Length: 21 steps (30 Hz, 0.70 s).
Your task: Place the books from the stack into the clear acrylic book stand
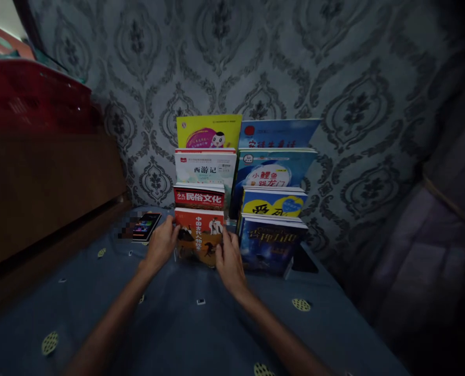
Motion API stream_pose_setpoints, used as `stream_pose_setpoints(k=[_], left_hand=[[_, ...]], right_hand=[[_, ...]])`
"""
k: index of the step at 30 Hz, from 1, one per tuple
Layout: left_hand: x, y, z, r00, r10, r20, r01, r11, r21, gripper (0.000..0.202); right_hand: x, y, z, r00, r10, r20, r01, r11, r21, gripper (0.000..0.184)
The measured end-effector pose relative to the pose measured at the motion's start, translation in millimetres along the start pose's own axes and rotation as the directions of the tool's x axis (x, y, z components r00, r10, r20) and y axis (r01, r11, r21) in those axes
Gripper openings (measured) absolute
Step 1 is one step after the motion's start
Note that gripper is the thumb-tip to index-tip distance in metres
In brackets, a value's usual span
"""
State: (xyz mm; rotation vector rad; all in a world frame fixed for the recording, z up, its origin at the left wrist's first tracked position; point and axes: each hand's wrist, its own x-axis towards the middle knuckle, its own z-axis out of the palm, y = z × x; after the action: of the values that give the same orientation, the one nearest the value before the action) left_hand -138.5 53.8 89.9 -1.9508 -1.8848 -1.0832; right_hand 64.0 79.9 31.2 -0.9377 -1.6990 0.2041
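An orange-red book (199, 240) with Chinese lettering and a dark horse on its cover stands upright at the front of the left column of books. My left hand (162, 243) grips its left edge, and my right hand (229, 258) has hold of its right edge. Behind it rise a red book (199, 198), a pale book (204, 168) and a yellow book (209, 130), each higher than the one in front. To the right, a dark blue book (269, 245) fronts a second stepped column. The support under the books is mostly hidden.
A blue cloth surface (169, 329) with yellow-green motifs lies beneath everything. Left of the books is a small dark book or card (146, 227). A flat black object (305, 259) lies behind the right column. A wooden cabinet (52, 193) bears a red basket (32, 96). Patterned wall (271, 62) stands behind.
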Motion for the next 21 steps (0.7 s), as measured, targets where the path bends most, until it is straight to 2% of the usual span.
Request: stream_pose_setpoints(k=[4,9,16,21], left_hand=[[2,2,0.8,1.0,-0.016,-0.005,0.016,0.999,0.034,0.003],[4,5,0.4,1.0,-0.029,0.009,0.028,0.997,0.078,0.005],[5,4,1.2,0.999,-0.037,0.035,0.035,0.997,0.074,0.008],[5,8,-5.7,0.992,-0.074,0.103,0.06,0.988,0.14,0.011]], right_hand=[[-2,11,6,1.0,-0.006,0.017,0.006,1.0,-0.002,0.057],[1,18,3,0.998,-0.025,0.053,0.025,1.0,0.0,0.055],[2,19,-2,0.996,0.001,0.093,0.0,1.0,-0.011,0.054],[5,14,-5,0.995,-0.006,0.101,0.009,1.0,-0.021,0.054]])
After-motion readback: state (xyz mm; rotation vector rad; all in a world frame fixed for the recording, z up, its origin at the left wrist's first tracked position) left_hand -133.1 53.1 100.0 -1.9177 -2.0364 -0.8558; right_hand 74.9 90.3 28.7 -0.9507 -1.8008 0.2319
